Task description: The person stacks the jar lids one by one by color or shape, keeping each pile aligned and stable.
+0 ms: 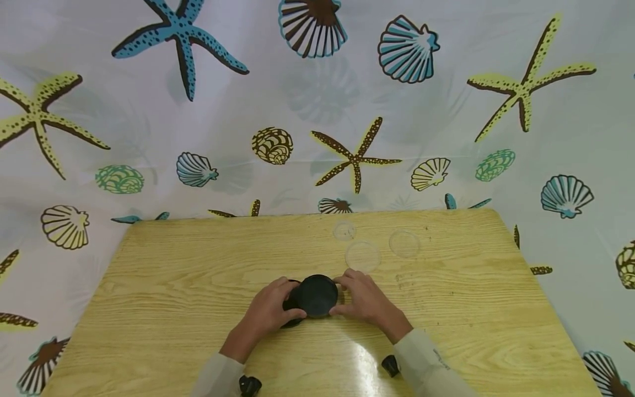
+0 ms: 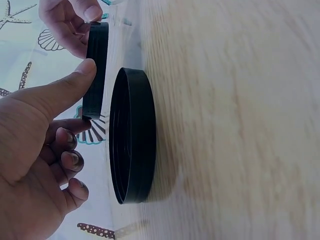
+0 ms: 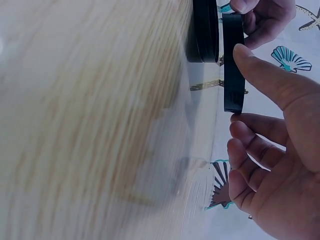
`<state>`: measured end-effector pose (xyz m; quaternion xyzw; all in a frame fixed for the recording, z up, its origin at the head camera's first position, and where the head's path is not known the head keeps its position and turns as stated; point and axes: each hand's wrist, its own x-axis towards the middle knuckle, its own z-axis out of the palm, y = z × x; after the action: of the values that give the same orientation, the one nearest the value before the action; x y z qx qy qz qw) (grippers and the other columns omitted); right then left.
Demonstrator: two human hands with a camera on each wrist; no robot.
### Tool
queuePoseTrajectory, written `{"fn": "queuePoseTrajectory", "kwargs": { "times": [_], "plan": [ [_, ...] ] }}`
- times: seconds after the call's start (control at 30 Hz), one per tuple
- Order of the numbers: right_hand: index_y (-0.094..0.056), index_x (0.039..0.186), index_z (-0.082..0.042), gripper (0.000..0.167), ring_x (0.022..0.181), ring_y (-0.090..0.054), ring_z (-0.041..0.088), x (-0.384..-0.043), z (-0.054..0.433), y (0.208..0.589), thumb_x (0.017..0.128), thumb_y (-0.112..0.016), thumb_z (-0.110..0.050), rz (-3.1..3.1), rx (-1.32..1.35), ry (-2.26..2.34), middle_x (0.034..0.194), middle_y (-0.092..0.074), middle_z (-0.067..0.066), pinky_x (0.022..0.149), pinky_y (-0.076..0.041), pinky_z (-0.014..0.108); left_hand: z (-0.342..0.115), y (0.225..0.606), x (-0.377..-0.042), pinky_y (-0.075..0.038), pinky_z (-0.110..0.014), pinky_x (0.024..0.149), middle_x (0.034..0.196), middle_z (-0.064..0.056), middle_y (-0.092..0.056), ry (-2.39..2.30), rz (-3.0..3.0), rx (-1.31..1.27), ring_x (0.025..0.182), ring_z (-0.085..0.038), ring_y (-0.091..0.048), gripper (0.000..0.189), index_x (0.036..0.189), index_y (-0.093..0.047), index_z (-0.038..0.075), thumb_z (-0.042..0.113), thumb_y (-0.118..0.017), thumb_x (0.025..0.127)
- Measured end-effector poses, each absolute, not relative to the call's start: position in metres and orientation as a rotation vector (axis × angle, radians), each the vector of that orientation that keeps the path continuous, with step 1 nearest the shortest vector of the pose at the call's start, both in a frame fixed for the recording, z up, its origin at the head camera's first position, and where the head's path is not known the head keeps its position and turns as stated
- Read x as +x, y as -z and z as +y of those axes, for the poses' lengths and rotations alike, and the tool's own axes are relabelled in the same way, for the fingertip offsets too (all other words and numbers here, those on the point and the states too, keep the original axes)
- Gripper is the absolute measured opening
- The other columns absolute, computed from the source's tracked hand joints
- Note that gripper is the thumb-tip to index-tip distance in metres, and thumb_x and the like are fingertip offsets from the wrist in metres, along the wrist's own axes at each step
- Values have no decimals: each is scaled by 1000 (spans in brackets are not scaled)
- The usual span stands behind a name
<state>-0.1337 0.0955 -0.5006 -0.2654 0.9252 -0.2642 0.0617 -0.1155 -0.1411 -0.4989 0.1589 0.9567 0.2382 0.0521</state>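
Head view: raised black lid (image 1: 318, 296) held off the table between both hands, partly over a second black lid (image 1: 291, 315), which lies on the wooden table (image 1: 198, 264). Wrist views show a gap between the two. Left hand (image 1: 270, 305) pinches the raised lid's rim with thumb and index finger; other fingers loosely bent. Right hand (image 1: 366, 299) pinches the opposite side likewise. Beyond: three clear discs (image 1: 404, 243) flat on the table; behind it, shell-and-starfish cloth (image 1: 327, 105).
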Motion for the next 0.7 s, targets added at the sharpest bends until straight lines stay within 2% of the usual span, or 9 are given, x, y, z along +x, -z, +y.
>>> {"fn": "queuePoseTrajectory", "kwargs": {
  "times": [0.2, 0.7],
  "plan": [
    [-61, 124, -7, 61, 93, -57, 20, -134, 90, 501, 75, -79, -38, 2767, -805, 825, 103, -59, 5, 86, -43, 44, -148, 499, -113, -33, -26, 61, 80, 5, -46, -717, 2909, 444, 67, -9, -39, 58, 121, -63, 7, 36, -81, 73],
    [-59, 129, -8, 64, 94, -58, 18, -135, 71, 496, 76, -78, -40, 2777, -837, 770, 104, -59, 4, 84, -43, 40, -165, 497, -108, -31, -23, 59, 77, 4, -46, -718, 2953, 456, 65, -9, -36, 58, 121, -63, 4, 34, -80, 74]
  ]
}}
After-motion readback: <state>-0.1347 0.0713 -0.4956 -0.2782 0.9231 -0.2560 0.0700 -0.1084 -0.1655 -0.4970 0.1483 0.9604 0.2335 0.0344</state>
